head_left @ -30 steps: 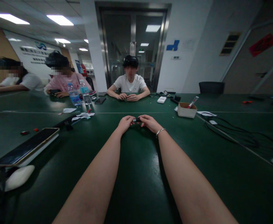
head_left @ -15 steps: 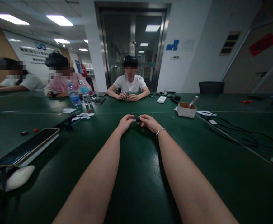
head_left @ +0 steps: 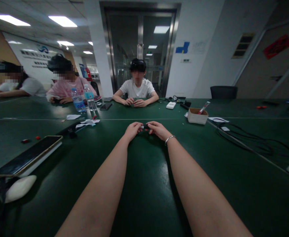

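While left hand [head_left: 133,130] and right hand [head_left: 158,130] pinch a dark object [head_left: 146,126], silvery at left, green table [head_left: 146,184] below

The lettering on the wall sign [head_left: 39,56] and bottle label [head_left: 79,106] is illegible.

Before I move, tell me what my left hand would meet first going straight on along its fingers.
Beyond the small black-and-silver object in its fingertips, your left hand would likely meet your right hand first; the depth between them is hard to judge.
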The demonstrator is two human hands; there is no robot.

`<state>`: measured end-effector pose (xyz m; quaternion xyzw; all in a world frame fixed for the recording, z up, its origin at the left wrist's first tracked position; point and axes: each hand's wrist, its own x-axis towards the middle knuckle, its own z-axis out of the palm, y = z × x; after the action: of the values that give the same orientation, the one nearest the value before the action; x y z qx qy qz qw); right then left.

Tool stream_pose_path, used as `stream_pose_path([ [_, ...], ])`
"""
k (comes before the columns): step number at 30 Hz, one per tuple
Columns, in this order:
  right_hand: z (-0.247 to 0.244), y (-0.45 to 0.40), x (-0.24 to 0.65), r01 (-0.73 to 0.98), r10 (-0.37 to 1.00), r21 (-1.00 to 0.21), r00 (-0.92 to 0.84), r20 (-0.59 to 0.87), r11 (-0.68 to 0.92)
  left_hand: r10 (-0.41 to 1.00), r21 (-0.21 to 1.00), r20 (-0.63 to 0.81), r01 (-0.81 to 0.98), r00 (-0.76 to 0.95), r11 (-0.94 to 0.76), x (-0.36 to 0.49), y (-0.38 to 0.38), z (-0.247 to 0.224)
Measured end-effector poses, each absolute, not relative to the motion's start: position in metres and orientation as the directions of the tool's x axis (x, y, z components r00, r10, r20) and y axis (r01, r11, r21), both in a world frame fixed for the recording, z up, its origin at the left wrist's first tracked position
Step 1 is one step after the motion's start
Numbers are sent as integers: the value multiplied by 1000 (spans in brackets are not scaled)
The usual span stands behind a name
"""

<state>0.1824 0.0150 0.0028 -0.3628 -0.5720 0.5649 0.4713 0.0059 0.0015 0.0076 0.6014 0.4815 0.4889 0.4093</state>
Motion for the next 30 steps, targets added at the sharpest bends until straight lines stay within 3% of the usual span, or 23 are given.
stream_pose_path([
  [19, 1, 18, 184, -128, 948, -987, -291, 133, 100, 982, 971, 184, 147, 51, -189, 9, -2, 9],
  [30, 3, 16, 183, -128, 946, -987, -296, 132, 98, 956, 951, 272, 125, 107, -284, 6, 3, 3],
])
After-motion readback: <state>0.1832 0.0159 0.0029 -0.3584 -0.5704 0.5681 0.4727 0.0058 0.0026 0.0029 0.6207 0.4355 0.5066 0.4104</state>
